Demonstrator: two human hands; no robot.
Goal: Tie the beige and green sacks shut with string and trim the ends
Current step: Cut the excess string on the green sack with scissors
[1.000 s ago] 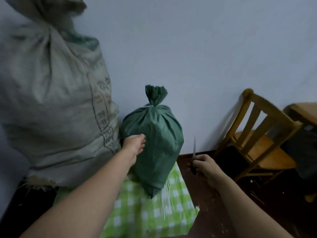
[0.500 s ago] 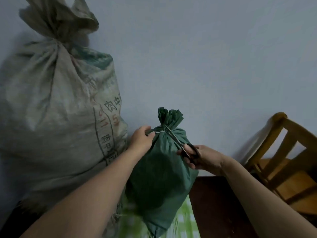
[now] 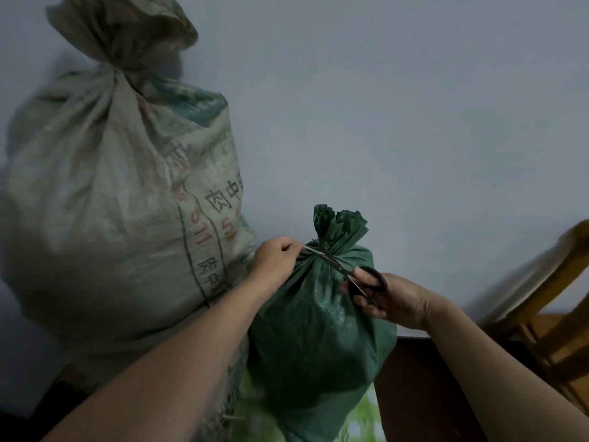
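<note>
A small green sack (image 3: 318, 330) stands in the lower centre, its neck gathered and bound with pale string (image 3: 307, 249). My left hand (image 3: 275, 260) pinches the string's free end and pulls it taut to the left of the neck. My right hand (image 3: 387, 298) grips black-handled scissors (image 3: 344, 271), whose blades reach up-left to the string at the sack's neck. To the left stands a big beige sack (image 3: 111, 202) with printed characters, its neck also cinched and its top flared.
A pale wall fills the background. A wooden chair (image 3: 554, 301) stands at the right edge. A green checked cloth (image 3: 363, 419) lies under the green sack, with dark floor (image 3: 414, 378) to its right.
The view tilted upward. My left hand rose from the green sack's side to pinch the string at its neck. My right hand brought the scissors up from near the floor to the string.
</note>
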